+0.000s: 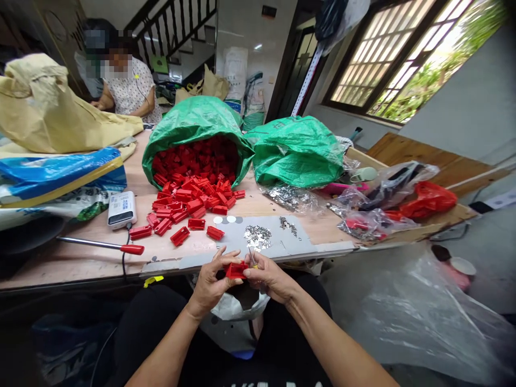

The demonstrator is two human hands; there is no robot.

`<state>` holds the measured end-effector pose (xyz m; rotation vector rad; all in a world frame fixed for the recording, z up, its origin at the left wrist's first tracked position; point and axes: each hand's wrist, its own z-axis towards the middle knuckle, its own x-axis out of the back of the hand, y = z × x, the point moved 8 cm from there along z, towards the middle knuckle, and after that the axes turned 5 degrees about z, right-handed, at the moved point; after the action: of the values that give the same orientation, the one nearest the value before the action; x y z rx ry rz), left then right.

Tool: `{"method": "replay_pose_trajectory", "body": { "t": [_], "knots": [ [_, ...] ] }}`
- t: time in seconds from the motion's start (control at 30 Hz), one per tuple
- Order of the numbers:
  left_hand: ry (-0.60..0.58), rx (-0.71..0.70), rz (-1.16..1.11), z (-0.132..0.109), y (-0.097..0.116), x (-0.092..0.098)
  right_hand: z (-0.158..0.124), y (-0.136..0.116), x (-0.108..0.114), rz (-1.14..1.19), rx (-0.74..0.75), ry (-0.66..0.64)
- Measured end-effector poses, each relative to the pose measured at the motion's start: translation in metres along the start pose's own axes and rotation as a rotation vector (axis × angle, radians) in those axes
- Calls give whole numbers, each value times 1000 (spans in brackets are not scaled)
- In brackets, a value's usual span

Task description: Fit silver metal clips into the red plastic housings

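Observation:
Just over the table's near edge, my left hand (206, 284) grips a small red plastic part (235, 270) between thumb and fingers. My right hand (271, 278) pinches a thin metal tool (251, 255) with a bit of yellow at its lower end, and its fingertips touch the red part. Which kind of tool it is, I cannot make out. Beyond my hands, small flat metal pieces (258, 237) lie on a grey board (229, 236). More red parts (189, 196) spill from a green woven sack (193, 115). Below my hands an open white bag (241, 310) sits between my knees.
A white power bank (122, 208) with a cable and a red-tipped metal rod (97, 243) lie to the left. A second green sack (298, 150) and a wooden tray (423, 228) of plastic bags stand right. Across the table sits another person (133, 88).

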<state>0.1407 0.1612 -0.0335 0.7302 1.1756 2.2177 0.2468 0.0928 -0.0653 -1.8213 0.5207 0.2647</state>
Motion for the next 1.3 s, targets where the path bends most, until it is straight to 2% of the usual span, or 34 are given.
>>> {"method": "replay_pose_trajectory", "body": {
  "t": [0.13,0.2,0.27,0.33,0.4,0.47,0.5,0.6,0.73,0.87,1.03,1.3],
  "knots": [
    [-65,85,-183,-1,-6,-8,-9,11,-4,94,-45,-27],
    [-50,170,-278,-2,-15,-9,-10,9,-3,39,-25,-44],
    [14,251,-369,-1,-25,-6,-9,-2,6,-102,36,-27],
    [115,297,-457,0,-32,2,-8,-22,26,-322,140,87],
    [204,315,-517,1,-38,11,-10,-48,50,-607,270,289],
    [250,326,-532,1,-41,17,-13,-67,63,-908,355,429],
    [257,335,-528,1,-42,18,-14,-72,65,-1032,369,457],
    [254,364,-526,0,-45,16,-9,-72,64,-1262,343,451],
    [259,371,-539,0,-47,14,-1,-69,59,-1387,338,483],
    [253,400,-526,0,-48,14,7,-72,54,-1446,366,456],
    [242,435,-564,-1,-48,12,12,-73,55,-1491,286,415],
    [240,442,-567,0,-50,11,14,-74,51,-1528,241,328]
  ]
}}
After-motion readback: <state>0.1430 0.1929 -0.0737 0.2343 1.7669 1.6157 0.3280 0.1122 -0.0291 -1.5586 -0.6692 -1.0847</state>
